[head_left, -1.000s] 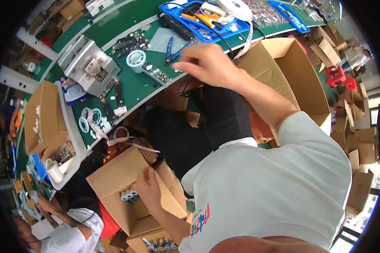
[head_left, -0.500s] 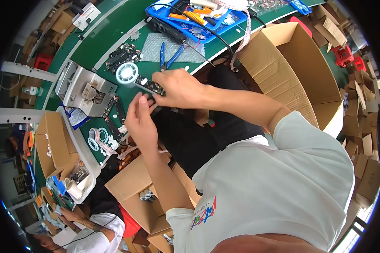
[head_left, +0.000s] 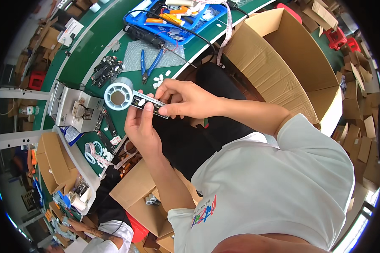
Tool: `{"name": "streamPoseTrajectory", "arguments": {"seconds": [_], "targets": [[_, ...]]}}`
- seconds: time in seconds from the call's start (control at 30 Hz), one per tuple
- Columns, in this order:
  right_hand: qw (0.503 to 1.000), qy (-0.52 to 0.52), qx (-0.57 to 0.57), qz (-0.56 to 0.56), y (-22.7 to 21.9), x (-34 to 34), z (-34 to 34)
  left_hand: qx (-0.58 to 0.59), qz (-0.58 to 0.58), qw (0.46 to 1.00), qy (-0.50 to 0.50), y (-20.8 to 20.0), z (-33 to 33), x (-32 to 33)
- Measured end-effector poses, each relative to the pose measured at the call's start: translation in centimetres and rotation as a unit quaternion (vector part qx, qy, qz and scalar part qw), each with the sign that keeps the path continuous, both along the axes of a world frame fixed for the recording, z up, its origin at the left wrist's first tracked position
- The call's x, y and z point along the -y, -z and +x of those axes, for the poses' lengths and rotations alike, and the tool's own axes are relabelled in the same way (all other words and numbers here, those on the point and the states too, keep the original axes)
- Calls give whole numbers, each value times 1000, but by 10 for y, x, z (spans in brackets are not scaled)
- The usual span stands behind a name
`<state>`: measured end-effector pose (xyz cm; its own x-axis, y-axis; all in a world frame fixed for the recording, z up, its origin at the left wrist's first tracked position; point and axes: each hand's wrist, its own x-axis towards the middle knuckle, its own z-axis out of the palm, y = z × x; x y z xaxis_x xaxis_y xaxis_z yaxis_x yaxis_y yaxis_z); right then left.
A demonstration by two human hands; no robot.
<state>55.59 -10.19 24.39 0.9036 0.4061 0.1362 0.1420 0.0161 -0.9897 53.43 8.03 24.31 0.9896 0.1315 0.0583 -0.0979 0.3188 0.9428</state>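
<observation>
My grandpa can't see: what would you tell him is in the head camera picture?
The person's left hand and right hand hold a pale, round-ended gadget with a dark circuit board. Beyond, blue-handled pliers lie partly on bubble wrap on a green table.

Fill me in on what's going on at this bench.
A person is handling a round-headed device with both bare hands. The left hand holds it, thumb over the exposed circuit board; the right hand has thumb and fingers at the far end. A white oval piece shows on the board, and similar pieces lie on the bench. Blue-handled cutters lie open nearby, untouched.
</observation>
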Motion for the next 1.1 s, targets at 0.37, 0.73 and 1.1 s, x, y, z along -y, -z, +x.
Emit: {"name": "streamPoseTrajectory", "arguments": {"seconds": [0.37,0.73,1.1], "targets": [[985,-23,-122,123,22,24,-23,40,76,993,75,4,-12,19],[984,-5,-117,135,25,25,-35,45,77,992,87,0,-21,23],[983,11,-109,145,22,24,-41,42,92,991,82,-3,-27,25]]}}
